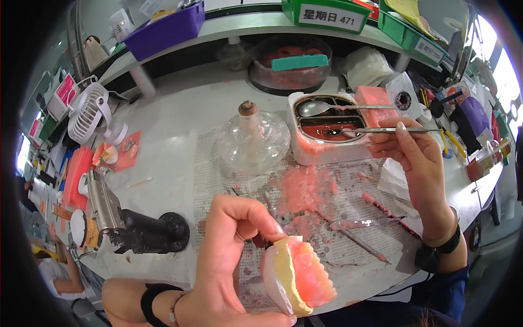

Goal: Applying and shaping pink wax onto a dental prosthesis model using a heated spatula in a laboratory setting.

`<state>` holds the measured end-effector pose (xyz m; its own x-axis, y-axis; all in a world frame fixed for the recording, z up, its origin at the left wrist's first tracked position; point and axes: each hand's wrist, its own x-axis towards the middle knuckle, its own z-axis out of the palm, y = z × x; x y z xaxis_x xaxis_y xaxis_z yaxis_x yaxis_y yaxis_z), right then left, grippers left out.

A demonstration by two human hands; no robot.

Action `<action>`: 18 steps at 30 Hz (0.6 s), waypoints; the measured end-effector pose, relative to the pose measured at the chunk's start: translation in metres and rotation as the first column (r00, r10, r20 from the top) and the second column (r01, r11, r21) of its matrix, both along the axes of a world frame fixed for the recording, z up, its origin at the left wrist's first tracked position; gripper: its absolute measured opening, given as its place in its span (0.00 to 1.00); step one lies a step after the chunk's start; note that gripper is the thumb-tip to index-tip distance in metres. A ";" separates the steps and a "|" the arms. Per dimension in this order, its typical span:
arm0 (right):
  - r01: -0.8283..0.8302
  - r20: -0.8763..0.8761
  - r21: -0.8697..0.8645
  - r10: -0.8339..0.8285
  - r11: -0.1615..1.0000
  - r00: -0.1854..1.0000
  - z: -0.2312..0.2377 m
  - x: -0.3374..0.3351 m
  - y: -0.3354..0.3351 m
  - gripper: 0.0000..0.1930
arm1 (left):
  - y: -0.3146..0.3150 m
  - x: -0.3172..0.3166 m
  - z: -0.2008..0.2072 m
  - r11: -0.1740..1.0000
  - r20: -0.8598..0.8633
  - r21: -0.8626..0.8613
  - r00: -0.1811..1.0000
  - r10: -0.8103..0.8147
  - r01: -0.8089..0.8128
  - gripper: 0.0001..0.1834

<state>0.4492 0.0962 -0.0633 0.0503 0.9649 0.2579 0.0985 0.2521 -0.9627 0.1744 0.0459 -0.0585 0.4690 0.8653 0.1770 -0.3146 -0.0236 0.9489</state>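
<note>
The left hand [213,267] had its thumb and pointing finger clamped on a cream and white tooth model with shiny pink gums [298,277], low in the middle. The right hand [418,166] pinched a thin silver metal tool [381,130], its tip over the red stuff in a white two-part box [318,157]. A round clear glass bottle [253,144] stood just left of the box.

Dental lab around me: toothed model [302,278] at five o'clock, wax pot [316,156] at two, on my bench [174,120].
</note>
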 end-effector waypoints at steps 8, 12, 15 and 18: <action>-0.012 -0.019 0.014 0.013 1.000 1.000 -0.004 -0.001 -0.001 0.16 | -0.004 0.000 0.007 0.997 -0.103 0.075 0.994 0.038 -0.030 0.40; -0.006 -0.017 0.004 0.006 1.000 1.000 -0.004 -0.002 -0.001 0.15 | -0.003 -0.002 0.006 0.995 -0.140 0.103 0.990 0.030 -0.016 0.40; -0.013 -0.010 -0.003 0.013 1.000 1.000 -0.003 -0.001 -0.001 0.15 | -0.002 -0.001 0.000 0.999 0.032 -0.021 0.998 -0.049 0.049 0.40; -0.011 -0.013 0.002 0.011 1.000 1.000 -0.002 -0.001 -0.002 0.15 | -0.002 -0.002 -0.001 0.999 0.028 0.012 0.999 -0.040 0.039 0.40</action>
